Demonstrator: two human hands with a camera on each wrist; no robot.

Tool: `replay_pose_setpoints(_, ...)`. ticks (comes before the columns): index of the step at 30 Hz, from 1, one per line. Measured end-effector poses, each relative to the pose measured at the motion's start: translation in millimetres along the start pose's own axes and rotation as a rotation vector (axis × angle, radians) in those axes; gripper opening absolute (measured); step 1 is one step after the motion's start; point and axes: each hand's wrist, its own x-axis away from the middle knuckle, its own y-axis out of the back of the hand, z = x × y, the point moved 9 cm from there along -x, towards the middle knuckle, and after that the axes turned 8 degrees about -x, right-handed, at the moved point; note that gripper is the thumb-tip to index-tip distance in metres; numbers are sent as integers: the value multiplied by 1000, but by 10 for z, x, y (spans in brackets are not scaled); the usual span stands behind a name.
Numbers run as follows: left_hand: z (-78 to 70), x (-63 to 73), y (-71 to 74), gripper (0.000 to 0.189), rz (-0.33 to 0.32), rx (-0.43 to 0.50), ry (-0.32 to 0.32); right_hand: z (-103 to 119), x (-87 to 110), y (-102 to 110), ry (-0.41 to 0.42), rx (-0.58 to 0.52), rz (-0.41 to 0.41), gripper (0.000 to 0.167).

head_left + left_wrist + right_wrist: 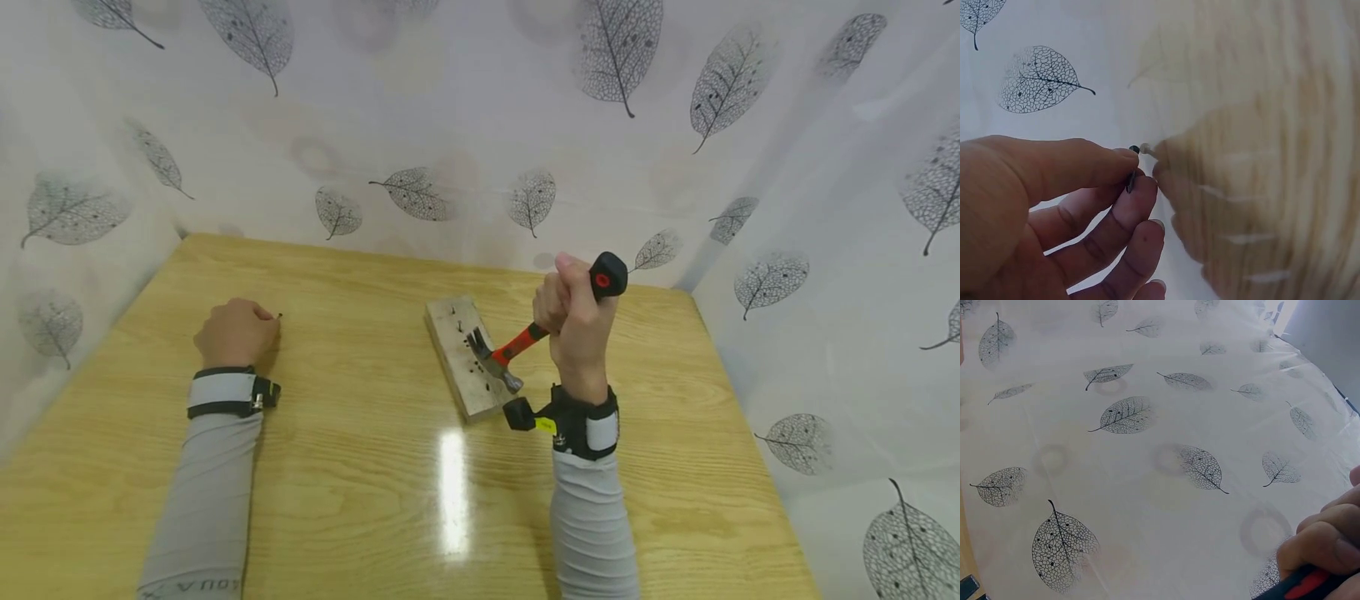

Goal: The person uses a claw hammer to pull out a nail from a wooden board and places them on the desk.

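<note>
hammer (517, 344) in right hand (579, 321), nail (1134, 150) in left hand (236, 332)

Dark, only partly legible lettering (204, 587), apparently "AQUA", across the grey left sleeve (208, 500) near its visible lower end

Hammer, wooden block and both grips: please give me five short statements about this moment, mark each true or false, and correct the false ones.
1. The right grip holds the hammer. True.
2. The left grip is empty. False: it pinches a small nail.
3. The wooden block lies on the table. True.
4. The hammer's handle is plain green. False: it is red and black.
5. In the head view, the wooden block lies between the two grips. True.
</note>
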Motion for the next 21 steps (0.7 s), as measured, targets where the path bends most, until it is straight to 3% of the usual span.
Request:
replay_pose_setpoints(17, -11, 28, -66, 32, 39, 18, 13, -22, 1, 41, 1, 20, -21, 49)
replay_pose_setpoints(21, -88, 52, -18, 36, 19, 4, -1, -29, -9, 42, 6, 22, -18, 49)
